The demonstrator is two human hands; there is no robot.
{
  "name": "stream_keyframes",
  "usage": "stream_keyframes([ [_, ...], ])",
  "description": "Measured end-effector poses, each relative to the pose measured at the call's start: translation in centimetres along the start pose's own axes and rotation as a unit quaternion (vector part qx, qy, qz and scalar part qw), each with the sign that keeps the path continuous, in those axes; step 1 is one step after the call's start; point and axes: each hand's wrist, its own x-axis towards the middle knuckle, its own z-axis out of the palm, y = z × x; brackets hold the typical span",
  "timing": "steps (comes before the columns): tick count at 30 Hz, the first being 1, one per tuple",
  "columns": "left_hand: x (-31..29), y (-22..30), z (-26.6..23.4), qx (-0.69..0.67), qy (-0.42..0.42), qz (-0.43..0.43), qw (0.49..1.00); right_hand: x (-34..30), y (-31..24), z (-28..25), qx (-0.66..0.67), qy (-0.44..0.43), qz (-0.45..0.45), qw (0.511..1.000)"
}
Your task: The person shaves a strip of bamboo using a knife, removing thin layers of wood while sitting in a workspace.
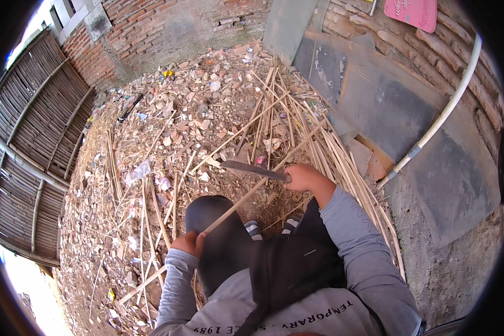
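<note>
Gripped in my right hand (pixel 308 179) is a machete (pixel 251 168), its dark blade pointing left. A long pale bamboo strip (pixel 234 206) slants across my lap, from the lower left up to the far right. My left hand (pixel 189 244) is closed around this strip beside my left knee. The blade lies across the strip in front of my knees; I cannot tell whether its edge bites into it. My right fist hides the machete's handle.
More bamboo strips (pixel 341 162) lie in a long pile to the right, and others (pixel 113 168) are scattered left. Broken brick and litter (pixel 190 112) cover the ground. Dark panels (pixel 386 112) and a white pipe (pixel 448 109) lean on the right wall; a bamboo fence (pixel 39 123) stands left.
</note>
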Motion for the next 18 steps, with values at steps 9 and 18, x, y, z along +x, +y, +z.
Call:
stream_keyframes([
  [9, 0.0, -0.1, 0.2, 0.012, 0.002, 0.005, 1.000, 0.7, 0.9, 0.4, 0.031, -0.012, 0.020, 0.999],
  [18, -0.2, -0.3, 0.2, 0.002, 0.004, 0.007, 1.000, 0.4, 0.7, 0.4, 0.048, 0.016, 0.002, 0.999],
])
